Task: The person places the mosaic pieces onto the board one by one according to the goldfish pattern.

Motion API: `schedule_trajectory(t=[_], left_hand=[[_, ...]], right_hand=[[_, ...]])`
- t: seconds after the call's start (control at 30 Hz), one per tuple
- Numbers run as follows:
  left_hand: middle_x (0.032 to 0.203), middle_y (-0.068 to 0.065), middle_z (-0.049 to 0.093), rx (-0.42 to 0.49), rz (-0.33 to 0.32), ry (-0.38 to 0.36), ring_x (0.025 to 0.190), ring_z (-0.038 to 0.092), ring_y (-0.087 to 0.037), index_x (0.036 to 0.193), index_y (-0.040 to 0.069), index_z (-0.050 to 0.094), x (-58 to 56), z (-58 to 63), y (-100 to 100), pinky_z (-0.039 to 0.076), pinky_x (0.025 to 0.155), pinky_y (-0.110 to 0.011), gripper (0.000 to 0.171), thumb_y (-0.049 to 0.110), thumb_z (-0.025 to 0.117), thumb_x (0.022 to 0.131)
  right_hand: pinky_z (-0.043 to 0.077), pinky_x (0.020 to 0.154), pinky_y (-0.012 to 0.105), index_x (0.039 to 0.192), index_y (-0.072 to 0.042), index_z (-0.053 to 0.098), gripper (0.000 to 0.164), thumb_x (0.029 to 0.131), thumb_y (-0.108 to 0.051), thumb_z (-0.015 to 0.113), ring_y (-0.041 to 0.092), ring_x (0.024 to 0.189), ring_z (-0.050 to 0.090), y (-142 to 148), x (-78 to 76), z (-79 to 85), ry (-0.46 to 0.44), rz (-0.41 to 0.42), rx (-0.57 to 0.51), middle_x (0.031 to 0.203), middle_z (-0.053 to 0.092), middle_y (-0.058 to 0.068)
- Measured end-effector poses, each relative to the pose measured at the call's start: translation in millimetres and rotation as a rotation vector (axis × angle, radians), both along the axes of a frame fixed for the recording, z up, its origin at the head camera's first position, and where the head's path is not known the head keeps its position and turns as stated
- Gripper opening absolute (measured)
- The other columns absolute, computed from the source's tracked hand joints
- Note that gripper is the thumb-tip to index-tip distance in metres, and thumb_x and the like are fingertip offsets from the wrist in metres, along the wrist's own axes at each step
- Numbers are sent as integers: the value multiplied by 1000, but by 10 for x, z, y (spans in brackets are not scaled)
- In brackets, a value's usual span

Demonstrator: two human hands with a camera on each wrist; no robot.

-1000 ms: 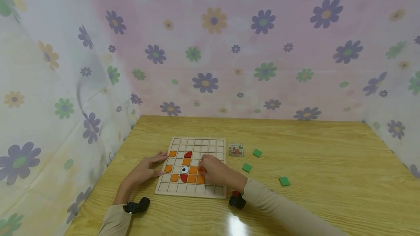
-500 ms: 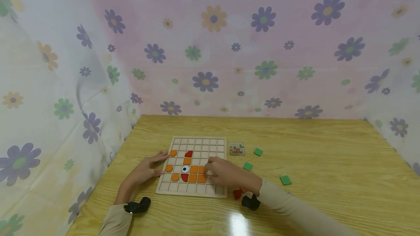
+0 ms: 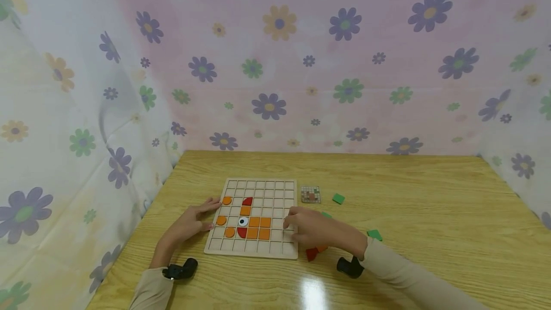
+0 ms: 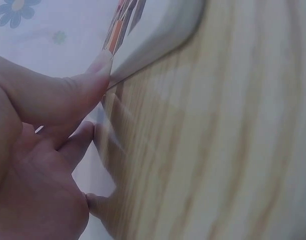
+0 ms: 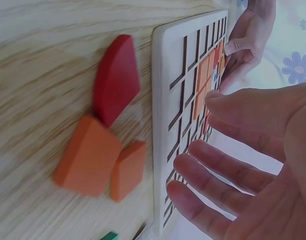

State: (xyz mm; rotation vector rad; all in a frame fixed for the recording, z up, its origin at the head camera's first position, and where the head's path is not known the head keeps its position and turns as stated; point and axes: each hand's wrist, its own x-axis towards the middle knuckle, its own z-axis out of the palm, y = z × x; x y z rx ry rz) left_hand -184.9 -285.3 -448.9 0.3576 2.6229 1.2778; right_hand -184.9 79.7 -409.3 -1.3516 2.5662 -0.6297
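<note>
A wooden grid board (image 3: 258, 249) lies on the table. Set in its cells are several orange squares (image 3: 254, 222), orange circles (image 3: 226, 200), two red quarter-circles (image 3: 247, 201) and an eye disc (image 3: 243, 221). My left hand (image 3: 189, 224) rests at the board's left edge; in the left wrist view its thumb (image 4: 87, 92) touches the corner. Over the right edge hovers my right hand (image 3: 320, 228), fingers loosely bent and holding nothing. Beside the board, under that hand, lie a red quarter-circle piece (image 5: 117, 82) and two orange pieces (image 5: 90, 157).
Right of the board lies a small pattern card (image 3: 311, 194). Green squares are scattered beyond it, one at the back (image 3: 338, 198) and another (image 3: 375, 235) partly behind the right forearm. Flowered cloth (image 3: 275, 61) surrounds the wooden table (image 3: 413, 190).
My right hand has moved right, off the orange squares, to the board's right edge. The loose red and orange pieces show more now. My left hand stays in place.
</note>
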Motion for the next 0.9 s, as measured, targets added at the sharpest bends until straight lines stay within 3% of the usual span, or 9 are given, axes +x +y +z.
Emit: schedule_trajectory(t=[0.3, 0.7, 0.9], left_hand=[[150, -12, 33, 4, -7, 4, 142, 13, -33, 139, 4, 48, -3, -11, -11, 15, 110, -57, 60, -1, 67, 82], [149, -10, 35, -33, 10, 15, 142, 14, -33, 138, 5, 50, -2, -26, -16, 12, 109, -59, 60, 2, 69, 81], [150, -8, 33, -34, 15, -5, 143, 13, -31, 139, 6, 49, -18, -46, -21, 12, 110, -57, 60, 4, 69, 82]], right_hand=[[50, 70, 26, 104, -8, 70, 19, 88, -8, 61, 14, 87, 58, 213, 3, -51, 4, -35, 7, 102, 58, 2], [43, 60, 23, 89, -14, 67, 12, 79, -8, 70, 6, 70, 46, 361, 46, -164, 54, -119, -16, 84, 52, -3], [44, 61, 23, 87, -12, 67, 13, 78, -3, 70, 7, 71, 48, 359, 33, -216, 30, -133, -66, 85, 53, -2]])
